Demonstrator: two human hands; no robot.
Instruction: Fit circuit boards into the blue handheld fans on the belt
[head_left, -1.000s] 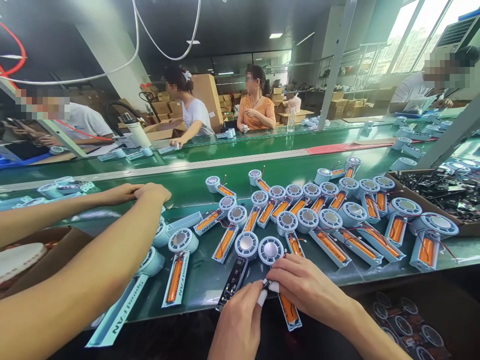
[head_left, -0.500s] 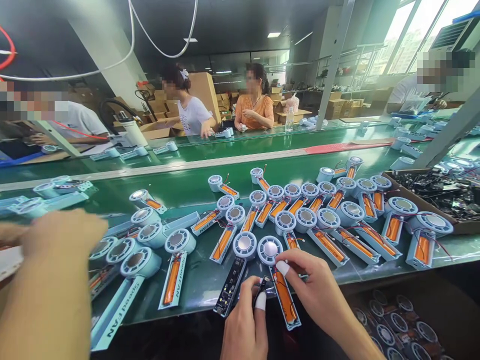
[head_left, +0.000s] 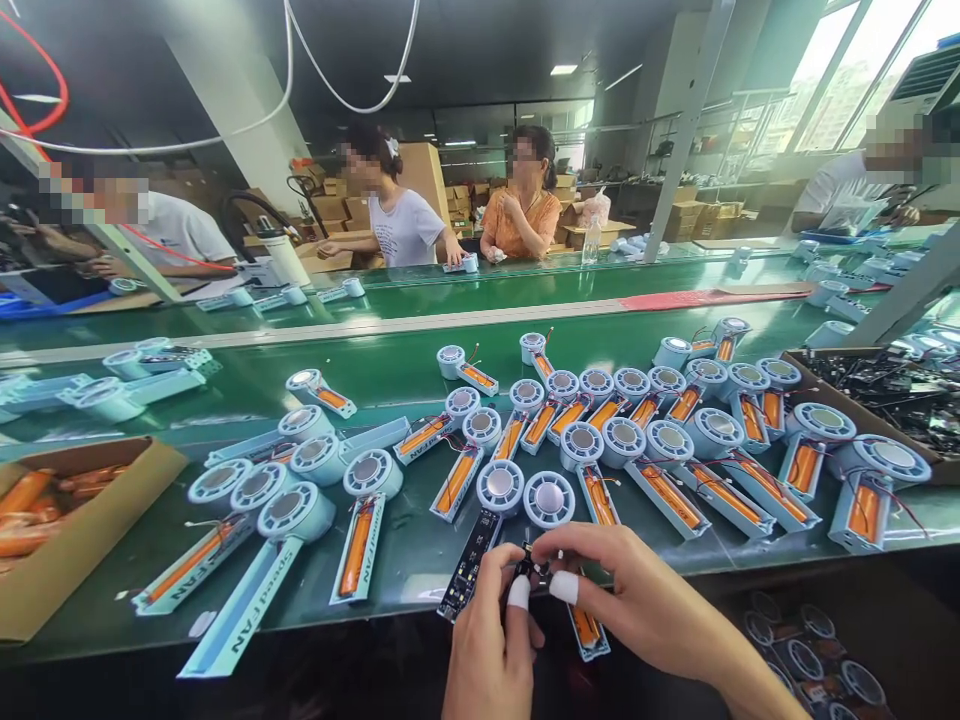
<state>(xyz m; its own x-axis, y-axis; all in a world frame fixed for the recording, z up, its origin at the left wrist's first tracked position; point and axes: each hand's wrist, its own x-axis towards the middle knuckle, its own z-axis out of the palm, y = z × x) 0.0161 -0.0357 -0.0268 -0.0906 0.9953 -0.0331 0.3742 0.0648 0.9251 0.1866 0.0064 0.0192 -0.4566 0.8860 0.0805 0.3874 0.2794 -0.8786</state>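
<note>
My left hand (head_left: 495, 630) pinches a small black circuit board (head_left: 527, 566) near the table's front edge. My right hand (head_left: 630, 600) meets it there, thumb and forefinger closed at the board's right end. A small white piece, perhaps a wire connector, shows between them; the fingers hide most of it. Both thumbs wear white finger covers. Below my hands lies a light-blue handheld fan (head_left: 550, 500) with an orange battery (head_left: 587, 632) in its handle, partly covered by my right hand. Just left, another fan (head_left: 500, 486) has a long black circuit board (head_left: 469, 568) over its handle.
Many light-blue fans with orange batteries spread over the green table (head_left: 420, 560). A cardboard box of orange batteries (head_left: 90, 540) stands left; a box of black parts (head_left: 885, 400) stands right. Several co-workers sit across the line. More fan parts (head_left: 802, 650) lie below at right.
My right hand has moved down and left from the fan to the small board in my left hand. Another person's arm at the left has gone, uncovering the battery box. The view has shifted slightly.
</note>
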